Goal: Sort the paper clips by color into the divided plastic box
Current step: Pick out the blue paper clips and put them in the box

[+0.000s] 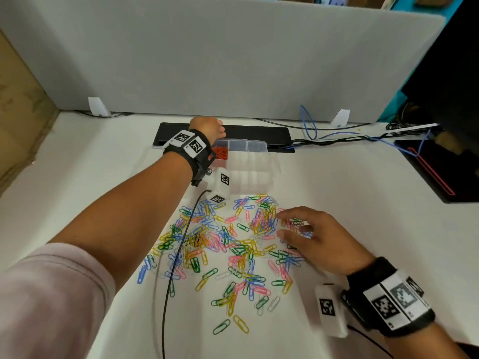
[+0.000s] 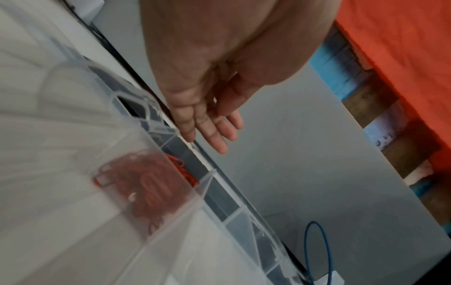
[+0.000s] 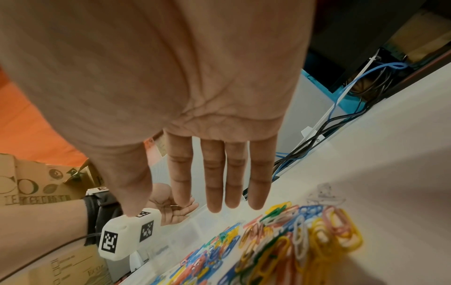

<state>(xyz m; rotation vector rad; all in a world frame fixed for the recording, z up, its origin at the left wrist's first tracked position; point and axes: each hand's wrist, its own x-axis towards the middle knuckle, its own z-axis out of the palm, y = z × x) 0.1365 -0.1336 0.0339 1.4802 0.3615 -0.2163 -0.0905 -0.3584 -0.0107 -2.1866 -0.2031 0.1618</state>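
A loose pile of paper clips in many colors is spread over the white table. Behind it stands the clear divided plastic box, with red clips in its far left compartment. My left hand reaches over the box's far left corner, its fingers straight and holding nothing. My right hand hovers just above the right side of the pile with its fingers stretched out flat and nothing in them. The same red clips show through the box wall in the left wrist view.
A grey partition closes the back of the table. In front of it lie a black cable slot and blue and black cables. A dark mat lies at the right edge. A thin black cord crosses the pile.
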